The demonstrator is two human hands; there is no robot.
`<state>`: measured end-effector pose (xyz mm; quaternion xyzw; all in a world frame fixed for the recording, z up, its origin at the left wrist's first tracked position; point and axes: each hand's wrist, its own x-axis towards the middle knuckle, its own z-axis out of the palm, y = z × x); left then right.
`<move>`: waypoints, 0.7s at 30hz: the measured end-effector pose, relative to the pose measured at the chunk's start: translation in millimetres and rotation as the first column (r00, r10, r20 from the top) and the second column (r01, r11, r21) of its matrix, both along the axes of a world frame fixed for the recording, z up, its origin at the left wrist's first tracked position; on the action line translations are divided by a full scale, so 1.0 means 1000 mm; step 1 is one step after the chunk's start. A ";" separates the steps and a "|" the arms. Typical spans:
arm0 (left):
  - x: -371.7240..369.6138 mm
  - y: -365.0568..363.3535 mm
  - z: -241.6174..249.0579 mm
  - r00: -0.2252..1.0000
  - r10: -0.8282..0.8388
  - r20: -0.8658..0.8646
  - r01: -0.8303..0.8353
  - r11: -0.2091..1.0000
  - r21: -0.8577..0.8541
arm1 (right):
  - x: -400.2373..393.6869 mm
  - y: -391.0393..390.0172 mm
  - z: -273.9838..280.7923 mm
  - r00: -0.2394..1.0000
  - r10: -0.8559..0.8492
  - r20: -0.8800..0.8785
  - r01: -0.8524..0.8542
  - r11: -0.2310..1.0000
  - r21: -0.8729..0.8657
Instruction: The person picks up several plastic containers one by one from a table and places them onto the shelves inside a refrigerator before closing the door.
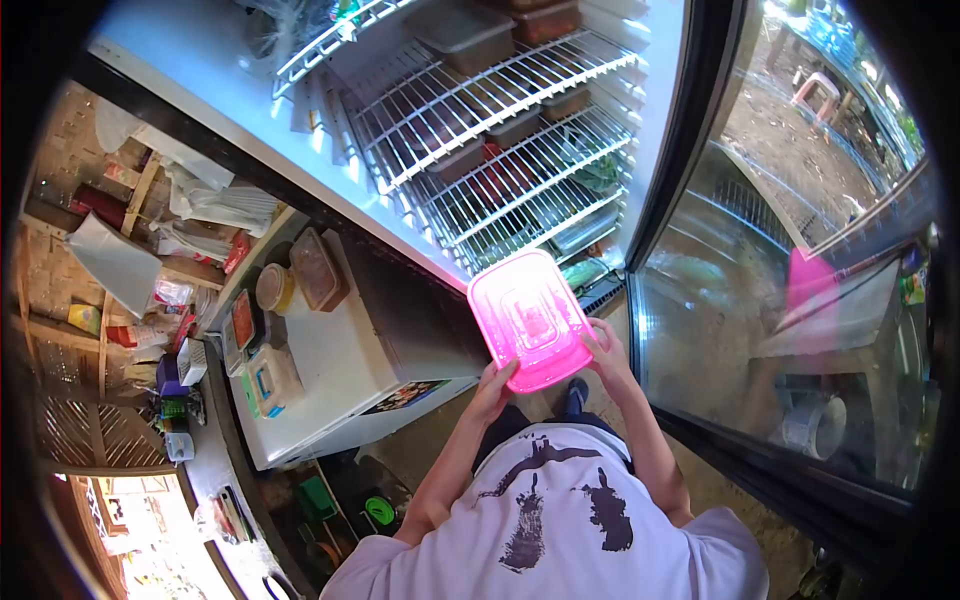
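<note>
A bright pink plastic food container (530,318), rectangular with rounded corners and a ridged top face, is held out in front of my body. My left hand (492,388) grips its near left corner, thumb on top. At its near right edge, my right hand (607,352) is closed around the rim, thumb on top as well. Glare washes out part of the pink surface, and whatever may be inside cannot be seen. Just beyond it stands an open upright fridge with white wire shelves (510,110).
On the fridge shelves sit several lidded containers (465,35) and leafy greens (598,172). The glass door (770,330) stands open on the right. To the left, a white chest (330,370) bears several food tubs (318,268). Plastic bags (215,205) fill wall shelves farther left.
</note>
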<state>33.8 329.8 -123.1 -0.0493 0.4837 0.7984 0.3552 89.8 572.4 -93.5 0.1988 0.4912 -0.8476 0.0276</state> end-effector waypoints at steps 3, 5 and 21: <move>-0.018 0.023 0.003 1.000 0.027 0.001 -0.027 0.999 -0.021 | -0.008 0.001 -0.010 0.995 -0.029 0.100 0.038 0.995 -0.092; -0.030 0.033 -0.001 0.999 0.034 0.009 -0.034 0.999 -0.012 | -0.018 -0.002 -0.018 0.996 -0.029 0.087 0.047 0.974 -0.223; -0.124 0.079 -0.023 0.971 0.196 0.139 -0.206 0.976 0.063 | -0.252 0.023 -0.028 0.934 0.043 -0.355 0.339 0.213 0.917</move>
